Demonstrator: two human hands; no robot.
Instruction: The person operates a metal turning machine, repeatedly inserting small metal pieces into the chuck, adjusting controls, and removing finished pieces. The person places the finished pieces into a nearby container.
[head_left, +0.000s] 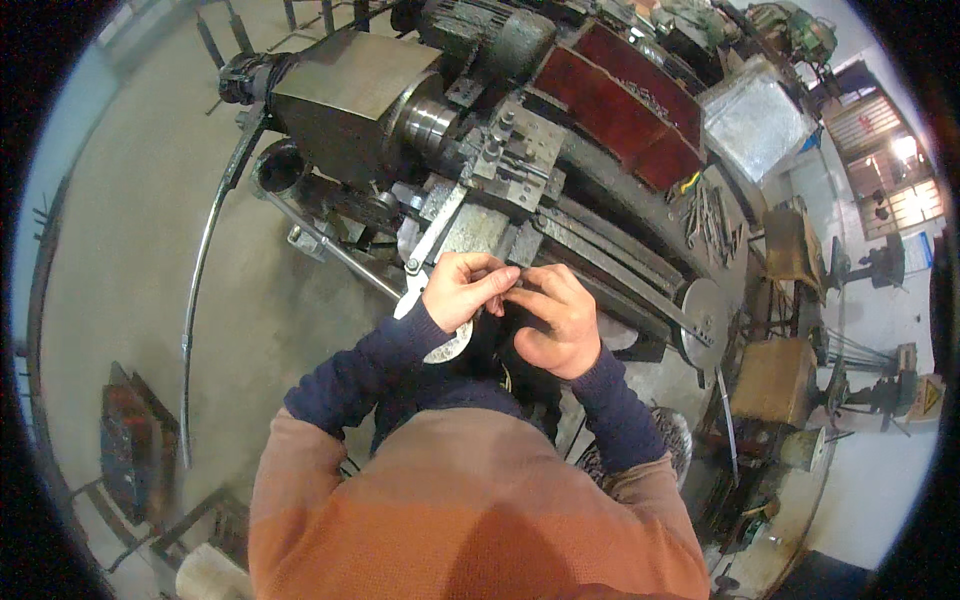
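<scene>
My left hand (464, 290) and my right hand (560, 318) meet in front of my body, at the near side of a small metal lathe (350, 90). Thumb and fingers of the left are pinched together. The right's fingers are bent in toward the left fingertips, its thumb lower down. Whatever is between them is small and dark, mostly hidden by the fingers. Just beyond the hands is the lathe's carriage with its tool post (505, 150), facing the bright spindle nose (430, 125). Partly behind my left wrist shows a pale round handwheel (448, 346).
A dark red divided tray (620, 100) with small parts stands behind the lathe bed. Several wrenches (712, 222) lie to its right, near a plastic-wrapped box (755, 118). Long metal rods (205, 270) stick out at left. A round disc (705, 315) sits at the bed's right end.
</scene>
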